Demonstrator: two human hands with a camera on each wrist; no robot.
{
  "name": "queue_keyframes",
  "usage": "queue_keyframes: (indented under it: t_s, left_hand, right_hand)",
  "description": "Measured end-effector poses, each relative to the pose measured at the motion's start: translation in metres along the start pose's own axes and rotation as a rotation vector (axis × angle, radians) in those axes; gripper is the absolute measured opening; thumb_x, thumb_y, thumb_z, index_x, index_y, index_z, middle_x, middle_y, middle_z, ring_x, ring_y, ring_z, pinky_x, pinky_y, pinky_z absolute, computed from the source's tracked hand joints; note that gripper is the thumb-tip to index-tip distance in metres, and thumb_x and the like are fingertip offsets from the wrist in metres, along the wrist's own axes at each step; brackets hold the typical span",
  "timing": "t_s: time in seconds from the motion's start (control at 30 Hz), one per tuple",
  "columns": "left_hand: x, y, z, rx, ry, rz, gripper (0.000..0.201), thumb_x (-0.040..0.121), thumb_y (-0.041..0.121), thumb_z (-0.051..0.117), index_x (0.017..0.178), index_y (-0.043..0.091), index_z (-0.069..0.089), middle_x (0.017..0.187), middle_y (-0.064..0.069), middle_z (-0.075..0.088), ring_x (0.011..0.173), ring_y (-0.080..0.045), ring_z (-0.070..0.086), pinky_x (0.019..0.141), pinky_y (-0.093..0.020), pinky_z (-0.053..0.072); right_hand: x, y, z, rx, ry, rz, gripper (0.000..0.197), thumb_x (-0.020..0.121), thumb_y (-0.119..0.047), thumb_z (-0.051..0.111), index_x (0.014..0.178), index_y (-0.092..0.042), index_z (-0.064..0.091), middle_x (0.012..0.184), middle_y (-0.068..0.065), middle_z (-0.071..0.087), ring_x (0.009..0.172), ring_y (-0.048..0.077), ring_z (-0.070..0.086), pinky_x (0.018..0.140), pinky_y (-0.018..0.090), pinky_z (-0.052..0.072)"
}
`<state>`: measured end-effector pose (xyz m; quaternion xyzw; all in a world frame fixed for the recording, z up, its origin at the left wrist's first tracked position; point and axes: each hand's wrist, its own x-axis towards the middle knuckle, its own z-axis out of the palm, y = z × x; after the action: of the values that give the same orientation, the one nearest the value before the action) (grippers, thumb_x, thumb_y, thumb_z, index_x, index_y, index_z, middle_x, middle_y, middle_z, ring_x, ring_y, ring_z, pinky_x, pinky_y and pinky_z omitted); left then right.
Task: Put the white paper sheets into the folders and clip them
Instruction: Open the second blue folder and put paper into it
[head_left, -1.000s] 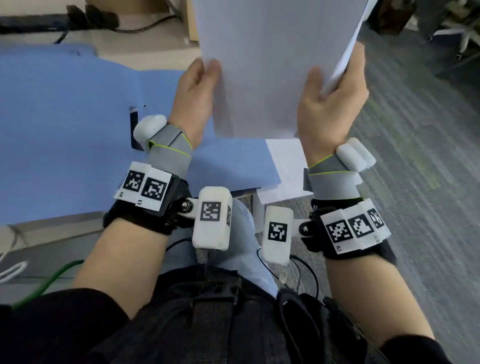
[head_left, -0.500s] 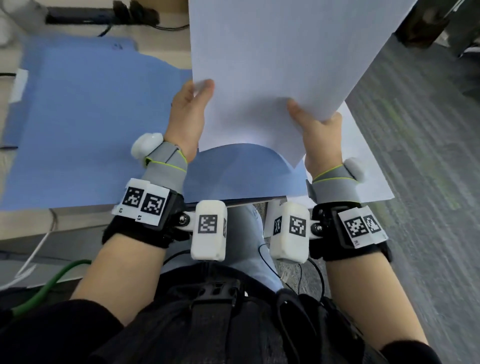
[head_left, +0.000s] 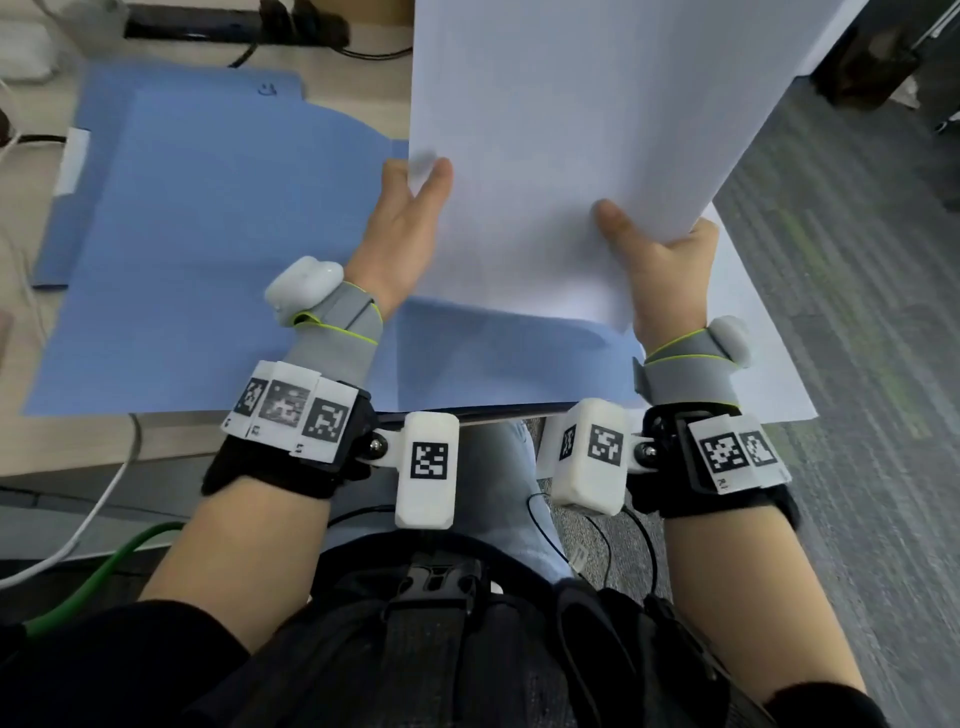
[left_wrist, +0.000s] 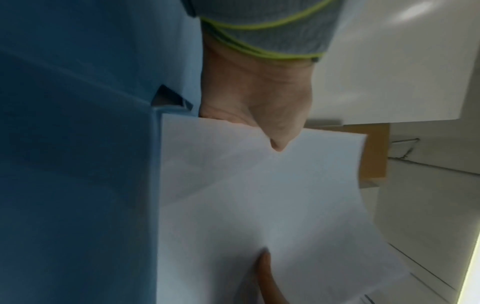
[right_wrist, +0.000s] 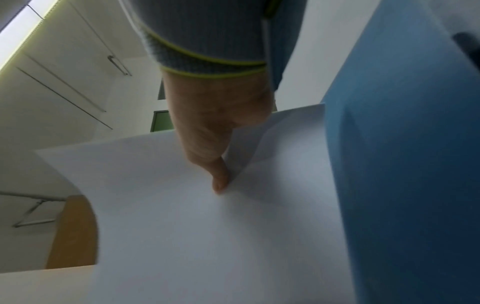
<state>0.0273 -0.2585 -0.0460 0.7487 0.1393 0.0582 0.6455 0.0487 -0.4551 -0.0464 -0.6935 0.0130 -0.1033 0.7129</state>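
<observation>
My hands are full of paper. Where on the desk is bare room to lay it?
The open blue folder is bare left of the left hand. Near the right hand, a loose white sheet overhangs the desk edge. Dark cables crowd the far edge.

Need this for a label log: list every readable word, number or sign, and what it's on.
No legible words.
Blue folder: small pen mark near top edge, unreadable.
Wrist tags: black-and-white code squares; tiny print below too small.
White paper sheets: blank side showing.

White sheets (head_left: 561, 156) — blue folders (head_left: 208, 234)
</observation>
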Motion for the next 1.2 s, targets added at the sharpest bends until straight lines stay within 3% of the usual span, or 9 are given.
queue_keyframes:
  t_s: [0.07, 0.17, 0.27, 0.33, 0.57, 0.8, 0.87, 1.03, 1.2]
  left_hand:
    - [0.005, 0.003, -0.013, 0.062, 0.033, 0.021, 0.022, 0.099, 0.040, 0.036, 0.105, 0.020, 0.041, 0.090, 0.014, 0.047, 0.088, -0.004, 0.049, 0.078, -0.003, 0.038]
    - [0.014, -0.003, -0.031, 0.109, 0.123, 0.064, 0.006, 0.093, 0.033, 0.045, 0.094, 0.029, 0.050, 0.101, 0.006, 0.058, 0.098, -0.017, 0.058, 0.094, -0.032, 0.046]
    - [0.014, -0.011, -0.045, 0.187, 0.212, 0.055, 0.026, 0.091, 0.017, 0.044, 0.111, 0.014, 0.060, 0.117, -0.009, 0.064, 0.096, -0.025, 0.061, 0.089, -0.035, 0.048]
    - [0.014, -0.018, -0.050, 0.267, 0.236, 0.057, 0.029, 0.090, 0.012, 0.044, 0.113, 0.009, 0.063, 0.119, -0.011, 0.065, 0.104, -0.030, 0.062, 0.095, -0.037, 0.050]
    - [0.009, -0.034, -0.048, 0.446, 0.165, 0.040, 0.031, 0.090, 0.002, 0.043, 0.111, 0.007, 0.066, 0.116, -0.009, 0.067, 0.110, -0.022, 0.061, 0.092, -0.018, 0.041]
    - [0.009, -0.046, -0.048, 0.491, 0.144, 0.048, 0.038, 0.088, -0.002, 0.041, 0.113, 0.010, 0.067, 0.119, -0.007, 0.067, 0.112, -0.020, 0.060, 0.093, -0.017, 0.040]
    - [0.010, -0.049, -0.050, 0.479, 0.128, 0.054, 0.039, 0.088, -0.004, 0.041, 0.113, 0.009, 0.067, 0.119, -0.008, 0.067, 0.112, -0.020, 0.061, 0.093, -0.014, 0.039]
    - [0.010, -0.053, -0.050, 0.401, 0.103, 0.079, 0.040, 0.087, -0.008, 0.039, 0.111, 0.006, 0.067, 0.117, -0.009, 0.068, 0.111, -0.018, 0.061, 0.093, -0.013, 0.041]
    - [0.009, -0.053, -0.051, 0.371, 0.066, 0.095, 0.041, 0.086, -0.009, 0.039, 0.111, 0.006, 0.068, 0.116, -0.008, 0.068, 0.110, -0.016, 0.062, 0.094, -0.014, 0.042]
  right_hand:
    - [0.006, -0.002, -0.002, -0.054, -0.043, 0.005, 0.020, 0.074, -0.005, 0.076, 0.067, -0.020, 0.066, 0.059, -0.015, 0.067, 0.060, 0.006, 0.061, 0.064, 0.025, 0.054]
    - [0.014, -0.001, -0.004, -0.185, -0.127, 0.091, 0.013, 0.074, -0.004, 0.077, 0.077, -0.013, 0.069, 0.062, -0.014, 0.068, 0.056, 0.000, 0.063, 0.059, 0.020, 0.054]
    - [0.019, 0.008, -0.003, -0.328, -0.159, 0.182, 0.021, 0.072, -0.005, 0.078, 0.090, -0.006, 0.068, 0.071, -0.004, 0.065, 0.043, -0.004, 0.057, 0.048, 0.014, 0.048]
    - [0.020, 0.014, 0.000, -0.413, -0.175, 0.231, 0.016, 0.070, -0.005, 0.079, 0.072, -0.009, 0.064, 0.065, -0.001, 0.059, 0.037, -0.002, 0.050, 0.045, 0.014, 0.043]
    - [0.021, 0.036, 0.003, -0.533, -0.145, 0.332, 0.030, 0.066, -0.008, 0.081, 0.056, -0.012, 0.052, 0.059, 0.002, 0.052, 0.052, 0.016, 0.047, 0.055, 0.022, 0.041]
    - [0.015, 0.040, 0.005, -0.511, -0.159, 0.368, 0.020, 0.070, -0.006, 0.079, 0.079, -0.001, 0.062, 0.072, 0.011, 0.056, 0.059, 0.020, 0.050, 0.059, 0.025, 0.044]
    - [0.013, 0.042, 0.004, -0.482, -0.159, 0.374, 0.033, 0.069, -0.005, 0.080, 0.093, 0.010, 0.063, 0.080, 0.014, 0.056, 0.068, 0.021, 0.051, 0.064, 0.028, 0.045]
    - [0.012, 0.045, 0.002, -0.473, -0.157, 0.409, 0.054, 0.066, -0.010, 0.082, 0.110, 0.011, 0.058, 0.087, 0.013, 0.062, 0.071, 0.021, 0.058, 0.064, 0.027, 0.050]
    - [0.010, 0.043, 0.000, -0.509, -0.179, 0.394, 0.041, 0.069, -0.010, 0.080, 0.099, 0.010, 0.062, 0.083, 0.013, 0.060, 0.063, 0.020, 0.054, 0.061, 0.025, 0.047]
